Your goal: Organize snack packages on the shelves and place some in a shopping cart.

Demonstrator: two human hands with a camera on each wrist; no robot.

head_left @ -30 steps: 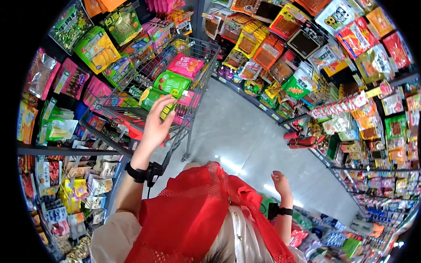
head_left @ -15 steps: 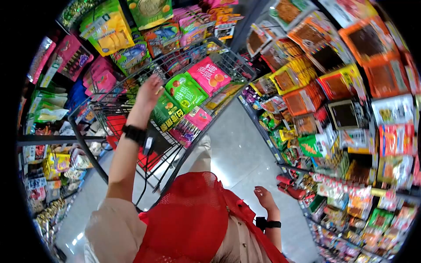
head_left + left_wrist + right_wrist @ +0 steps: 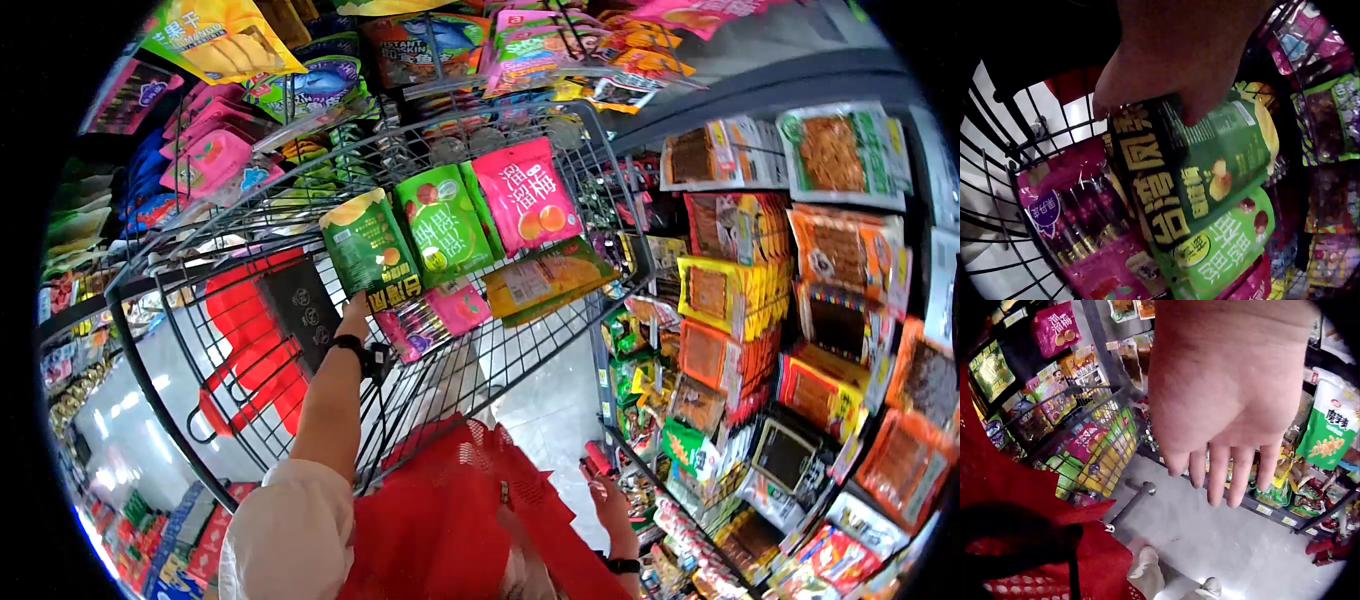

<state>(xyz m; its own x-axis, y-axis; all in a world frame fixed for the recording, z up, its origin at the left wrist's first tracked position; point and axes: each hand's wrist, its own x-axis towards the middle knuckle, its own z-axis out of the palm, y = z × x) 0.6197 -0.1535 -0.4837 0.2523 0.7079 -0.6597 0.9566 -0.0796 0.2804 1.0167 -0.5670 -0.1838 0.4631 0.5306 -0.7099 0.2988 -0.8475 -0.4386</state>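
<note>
My left hand [image 3: 352,318] reaches into the shopping cart [image 3: 610,165] and grips the near edge of a dark green snack bag [image 3: 365,245]. In the left wrist view, fingers [image 3: 1196,112] bend over the top of this bag, which overlaps a bright green bag [image 3: 1225,250]. Beside it lies a magenta pack of wrapped sticks [image 3: 1094,219]. A pink bag [image 3: 527,195] and a flat yellow-brown pack [image 3: 550,280] lie farther right in the cart. Away from the cart, my right hand [image 3: 1225,425] hangs over the floor, fingers extended and holding nothing.
A red folded seat piece [image 3: 250,340] with a black panel [image 3: 302,305] is at the cart's left end. Shelves of packaged snacks [image 3: 735,290] line the right side. More hanging bags [image 3: 215,45] are behind the cart. Grey floor [image 3: 1179,531] shows between.
The cart appears nearer and larger. My left hand lifted off the bags toward the cart's left side, then came down to the dark green bag. My right hand stays low at the right.
</note>
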